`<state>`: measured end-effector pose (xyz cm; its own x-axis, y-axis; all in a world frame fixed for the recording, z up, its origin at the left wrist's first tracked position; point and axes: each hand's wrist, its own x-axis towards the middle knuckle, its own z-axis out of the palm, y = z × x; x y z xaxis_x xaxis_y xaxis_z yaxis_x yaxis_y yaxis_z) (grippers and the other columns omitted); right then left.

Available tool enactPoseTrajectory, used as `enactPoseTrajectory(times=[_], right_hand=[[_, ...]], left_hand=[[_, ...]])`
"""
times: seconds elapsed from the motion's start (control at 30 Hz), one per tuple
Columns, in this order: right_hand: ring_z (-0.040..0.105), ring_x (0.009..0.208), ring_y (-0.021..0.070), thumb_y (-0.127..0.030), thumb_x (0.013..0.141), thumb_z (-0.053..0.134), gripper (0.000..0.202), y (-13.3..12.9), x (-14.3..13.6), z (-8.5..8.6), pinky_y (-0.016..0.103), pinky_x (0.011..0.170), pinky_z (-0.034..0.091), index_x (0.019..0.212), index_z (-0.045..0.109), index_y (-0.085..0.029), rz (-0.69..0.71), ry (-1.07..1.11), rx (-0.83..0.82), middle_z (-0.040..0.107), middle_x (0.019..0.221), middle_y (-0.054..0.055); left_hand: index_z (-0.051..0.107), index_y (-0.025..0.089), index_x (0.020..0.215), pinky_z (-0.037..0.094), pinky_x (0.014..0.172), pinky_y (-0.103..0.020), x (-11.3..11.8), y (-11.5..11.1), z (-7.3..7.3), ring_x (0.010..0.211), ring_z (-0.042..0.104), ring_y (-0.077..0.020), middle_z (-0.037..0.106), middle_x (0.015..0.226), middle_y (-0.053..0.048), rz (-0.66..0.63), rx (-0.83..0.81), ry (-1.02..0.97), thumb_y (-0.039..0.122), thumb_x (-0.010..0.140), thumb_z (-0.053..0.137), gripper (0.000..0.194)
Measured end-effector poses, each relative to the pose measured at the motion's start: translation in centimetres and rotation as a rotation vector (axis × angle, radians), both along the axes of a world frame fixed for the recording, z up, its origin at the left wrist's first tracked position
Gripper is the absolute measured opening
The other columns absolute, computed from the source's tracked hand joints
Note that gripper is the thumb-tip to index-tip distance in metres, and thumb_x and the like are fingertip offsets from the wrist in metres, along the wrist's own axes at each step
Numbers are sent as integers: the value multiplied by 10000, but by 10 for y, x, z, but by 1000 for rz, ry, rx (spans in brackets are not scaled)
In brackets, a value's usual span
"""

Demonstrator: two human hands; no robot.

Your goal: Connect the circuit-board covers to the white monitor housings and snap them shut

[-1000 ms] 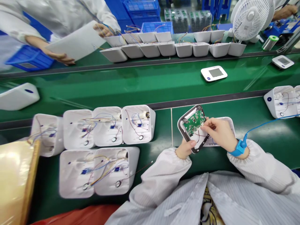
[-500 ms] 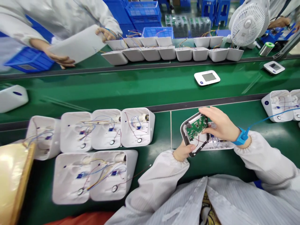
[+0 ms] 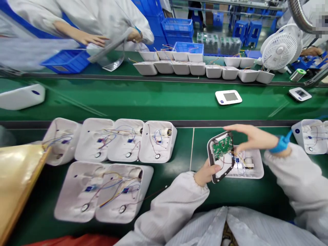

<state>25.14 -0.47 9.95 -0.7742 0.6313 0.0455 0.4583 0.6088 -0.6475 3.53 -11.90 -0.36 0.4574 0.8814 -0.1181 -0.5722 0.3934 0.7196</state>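
Note:
My left hand (image 3: 205, 173) grips the lower left edge of a tilted device cover with a dark rim (image 3: 211, 155). Its inner side faces up and bears a green circuit board (image 3: 221, 147) and thin wires. To the right, my right hand (image 3: 256, 137) has its fingers and thumb spread around the cover's upper right corner, holding nothing; whether a fingertip touches the rim I cannot tell. Under the cover and the right hand lies an open white housing (image 3: 258, 169), with a small blue connector (image 3: 237, 160) and wires inside. The cover hides its left part.
Several open white housings (image 3: 159, 158) with wires stand on the left, and more (image 3: 310, 136) at the right edge. A cardboard-coloured box (image 3: 20, 184) occupies the left corner. Beyond lies a green belt with a finished-looking display unit (image 3: 229, 97). A co-worker's hands (image 3: 94, 40) are across it.
My right hand has drawn away from the circuit board and opened out. The left hand still holds the cover. The view has shifted, and more of the housing underneath shows.

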Motion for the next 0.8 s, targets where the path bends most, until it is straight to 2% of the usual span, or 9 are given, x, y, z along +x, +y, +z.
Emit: enactPoseTrajectory(times=[0.03, 0.07, 0.13, 0.23, 0.37, 0.43, 0.53, 0.7, 0.8], right_hand=[[572, 1297, 257, -478, 854, 722, 665, 25, 3, -1, 452, 1069, 496, 1450, 522, -263, -33, -8, -60, 576, 1430, 79], [591, 1270, 255, -430, 902, 671, 558, 52, 6, -4, 442, 1053, 505, 1411, 566, -228, -171, -36, -32, 599, 1397, 96], [549, 1310, 302, -310, 826, 762, 648, 105, 6, -15, 462, 1120, 434, 1415, 560, -131, -526, -216, 173, 565, 1420, 168], [352, 1457, 364, -225, 765, 816, 848, 163, -2, -36, 484, 1207, 286, 1496, 436, -24, -575, -267, 243, 401, 1537, 251], [520, 1305, 341, -184, 890, 677, 419, 185, -19, -56, 472, 1131, 340, 1283, 641, -46, -548, -264, 255, 588, 1363, 242], [595, 1188, 315, -232, 926, 641, 286, 177, -22, -59, 429, 1076, 376, 1155, 697, -69, -572, -230, 275, 663, 1239, 228], [645, 1049, 288, -356, 988, 538, 332, 148, -7, -58, 384, 971, 429, 1148, 682, -103, -719, -141, 323, 713, 1087, 195], [648, 1053, 264, -434, 1019, 302, 515, 53, 70, -62, 372, 927, 473, 1260, 616, -104, -1145, 83, 402, 690, 1180, 177], [655, 1064, 281, -492, 979, 301, 602, -12, 124, -75, 395, 911, 505, 1217, 650, -63, -1353, 195, 359, 695, 1169, 197]], left_hand=[[644, 130, 1274, 468, 1082, -489, 1, 0, 0, 1156, 646, -350, 705, 1169, -144, -8, 3, 4, 514, 605, 856, 800], [646, 124, 1264, 484, 1060, -485, 1, 1, 1, 1128, 659, -347, 711, 1149, -149, -21, 1, -4, 532, 608, 849, 798], [654, 120, 1241, 500, 1042, -471, 3, 3, 5, 1122, 664, -348, 709, 1156, -156, -48, -10, -43, 538, 619, 838, 772], [648, 126, 1255, 487, 1073, -454, 4, 5, 11, 1204, 628, -359, 668, 1262, -164, -62, -5, -108, 523, 636, 828, 758], [639, 94, 1258, 469, 1089, -491, 3, 7, 2, 1200, 630, -376, 683, 1222, -189, -38, -25, -122, 560, 650, 802, 783], [649, 77, 1224, 457, 1100, -503, 0, 6, -8, 1199, 630, -378, 692, 1193, -196, -24, -68, -104, 575, 636, 801, 785], [654, 61, 1187, 459, 1096, -521, -2, 6, -16, 1189, 632, -388, 706, 1142, -196, 8, -131, -61, 580, 599, 809, 799], [608, 75, 1281, 469, 1088, -543, -2, 12, -7, 1248, 588, -418, 672, 1233, -195, 23, -162, -67, 508, 610, 774, 816], [679, 73, 1156, 487, 1069, -542, -5, 16, -5, 1216, 610, -418, 713, 1132, -180, 25, -188, -70, 470, 628, 746, 664]])
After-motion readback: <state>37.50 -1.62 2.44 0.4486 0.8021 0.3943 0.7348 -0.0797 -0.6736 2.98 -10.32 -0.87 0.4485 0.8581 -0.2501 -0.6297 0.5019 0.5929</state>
